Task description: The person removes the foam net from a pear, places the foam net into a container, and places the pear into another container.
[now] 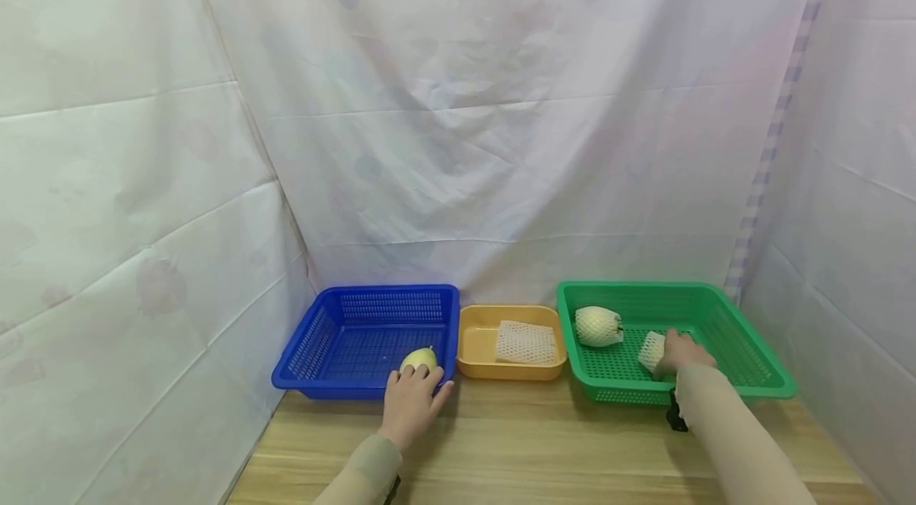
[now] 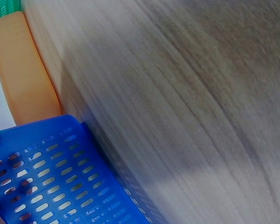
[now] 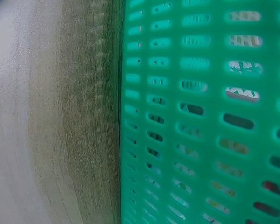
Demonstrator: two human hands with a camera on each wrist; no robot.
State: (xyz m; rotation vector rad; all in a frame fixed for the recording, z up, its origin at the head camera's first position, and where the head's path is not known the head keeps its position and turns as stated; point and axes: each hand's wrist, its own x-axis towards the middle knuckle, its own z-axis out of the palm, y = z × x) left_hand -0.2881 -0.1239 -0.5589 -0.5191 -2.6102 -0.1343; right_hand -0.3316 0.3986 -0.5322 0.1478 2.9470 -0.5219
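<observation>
A yellow-green pear (image 1: 420,359) lies in the near right corner of the blue basket (image 1: 292,366). My left hand (image 1: 411,402) reaches over the near rim, its extended fingers at the pear and its thumb standing apart on the right. In the green basket (image 1: 751,358), my right hand (image 1: 685,351) holds a fruit in a white foam net (image 1: 650,351) by its right side. Another fruit in a foam net (image 1: 599,327) lies at that basket's left. Basket walls fill much of both wrist views and largely hide the hands there.
Between the baskets stands a small orange tray (image 1: 475,370) holding flat white foam nets (image 1: 525,342). All three containers rest on a wooden table (image 1: 515,441), with white cloth (image 1: 458,171) hanging behind and at both sides.
</observation>
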